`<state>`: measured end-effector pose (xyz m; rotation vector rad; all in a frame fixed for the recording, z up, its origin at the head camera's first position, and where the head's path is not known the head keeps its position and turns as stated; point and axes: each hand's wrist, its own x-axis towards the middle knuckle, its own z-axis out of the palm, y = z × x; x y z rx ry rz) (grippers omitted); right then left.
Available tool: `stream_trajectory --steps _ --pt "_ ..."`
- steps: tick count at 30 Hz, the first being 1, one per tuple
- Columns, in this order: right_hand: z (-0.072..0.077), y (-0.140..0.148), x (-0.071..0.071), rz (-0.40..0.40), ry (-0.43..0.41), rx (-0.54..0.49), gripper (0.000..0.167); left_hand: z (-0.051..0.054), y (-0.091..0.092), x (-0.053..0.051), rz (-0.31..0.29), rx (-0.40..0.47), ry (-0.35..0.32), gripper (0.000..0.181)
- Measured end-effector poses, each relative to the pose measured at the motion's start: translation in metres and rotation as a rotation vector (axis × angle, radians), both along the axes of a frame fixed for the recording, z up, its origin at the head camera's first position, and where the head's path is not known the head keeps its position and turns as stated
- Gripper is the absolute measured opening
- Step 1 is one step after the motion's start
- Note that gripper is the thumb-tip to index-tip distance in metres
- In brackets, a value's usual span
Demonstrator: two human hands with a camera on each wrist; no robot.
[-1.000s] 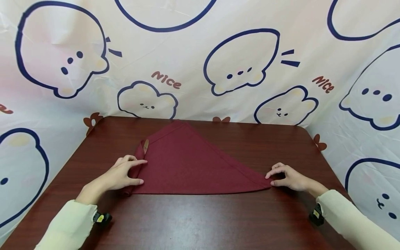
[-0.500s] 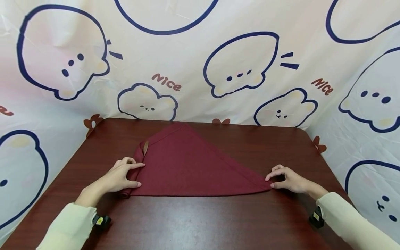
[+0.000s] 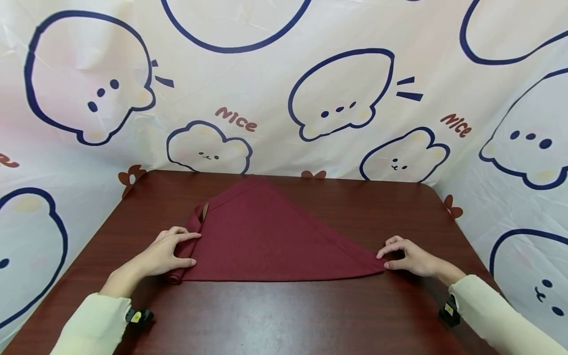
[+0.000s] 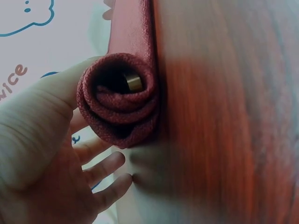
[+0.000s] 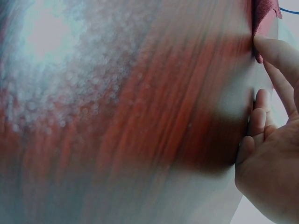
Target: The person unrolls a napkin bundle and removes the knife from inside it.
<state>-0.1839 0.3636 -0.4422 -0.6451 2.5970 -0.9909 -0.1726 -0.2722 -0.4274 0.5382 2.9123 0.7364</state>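
So from the left: pale patterned backdrop (image 3: pixel 93 79) with blue outline critters, then a cream sleeve (image 3: pixel 90 325) with a small black device (image 3: pixel 139 317) strapped at the wrist. The left hand (image 3: pixel 164 254) comes next, thumb and index hooked over the rolled edge (image 3: pixel 192 226) of a maroon cloth (image 3: pixel 275 236), so that grip is a loose one around the roll. The wrist view looks right into the end of it, a few layers coiled up, with a little gold-coloured bit (image 4: pixel 134 83) inside. There's also a brownish, leaf-shaped piece (image 3: pixel 205 212) poking out near the roll's far end; can't tell if they're the same thing.

The rest of the cloth lies flat mid-worktop (image 3: pixel 284 315), roughly a triangle, far tip up by the back edge and the near side pretty straight. Over at its skinny right corner, the right hand (image 3: pixel 410 259) has a narrow grip, corner pinched between thumb and index, other fingers curled in. Then another black device and cream sleeve, and more critters on the right.
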Motion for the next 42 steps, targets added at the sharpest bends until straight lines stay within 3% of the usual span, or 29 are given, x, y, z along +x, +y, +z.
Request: stream_trajectory --steps 28,42 --pt "0.000 -0.001 -0.001 0.005 -0.001 -0.005 0.016 -0.003 -0.027 0.008 0.017 0.030 -0.017 0.063" --pt "0.001 -0.002 0.000 0.010 0.008 -0.001 0.015 0.000 -0.032 0.005 0.015 0.023 -0.012 0.062"
